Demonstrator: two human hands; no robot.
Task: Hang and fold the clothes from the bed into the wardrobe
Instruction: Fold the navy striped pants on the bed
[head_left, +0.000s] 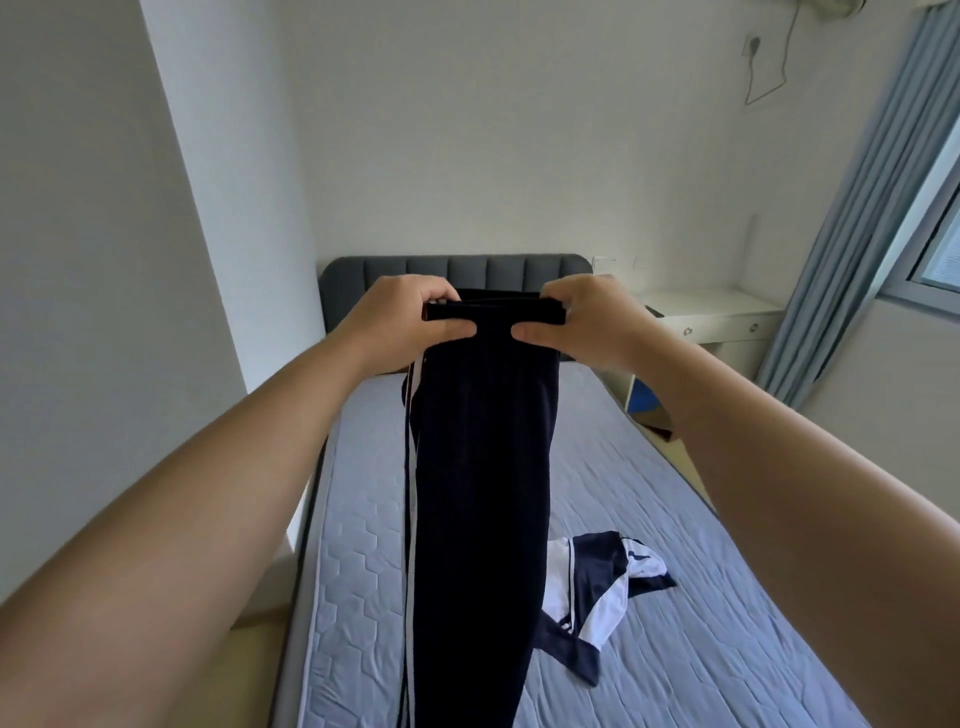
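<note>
Closest in, the trousers (483, 493) hung long & dark down the middle of the view, w/ a white side stripe along their left edge. The leg ends ran out of frame at the bottom, so whether they touched the bed (701, 571) couldn't be told. Just right of them a navy-&-white top (597, 587) lay crumpled on the mattress, not yet dealt with. Further up, both hands held the waistband: the left hand (400, 322) pinched its left end, fingers curled over the top & thumb pressed on the near face. The right hand (587, 322) did the same at the right end, thumb tips close together. The band looked pulled flat between them, i.e. the step in hand was prob. squaring the trousers up before a fold or a hanger. Doing it well meant, IMO, keeping both grips level so one leg dropped onto the other, and checking the stripe ran straight down the edge w/o twist. Then a light shake to lose creases, and lowering the legs onto bare mattress away from the top to fold from there. Main risk was a lopsided fold if one hand sagged. Beyond the hands stood the grey headboard (498, 270), then a white tabletop (717, 306) to the right & a blue curtain (857, 234). No wardrobe was in view.
</note>
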